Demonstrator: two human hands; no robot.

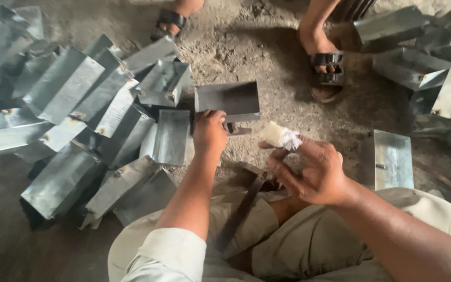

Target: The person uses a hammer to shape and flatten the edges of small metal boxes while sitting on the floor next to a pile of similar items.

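Note:
My left hand (210, 134) grips the lower edge of a folded grey sheet-metal piece (228, 99) that stands on the dirt floor in front of me. My right hand (311, 169) hovers to the right of it with fingers spread and nothing in it; one finger is wrapped in a white cloth bandage (282, 137). A dark metal bar (244, 206) lies across my lap between my knees. A heap of similar folded metal pieces (79, 120) lies to my left.
More bent metal pieces (424, 57) are piled at the upper right, and a flat one (392, 159) lies by my right knee. Another person's sandalled feet (325, 73) stand on the dirt just beyond my hands, with a second foot (173, 18) at the top.

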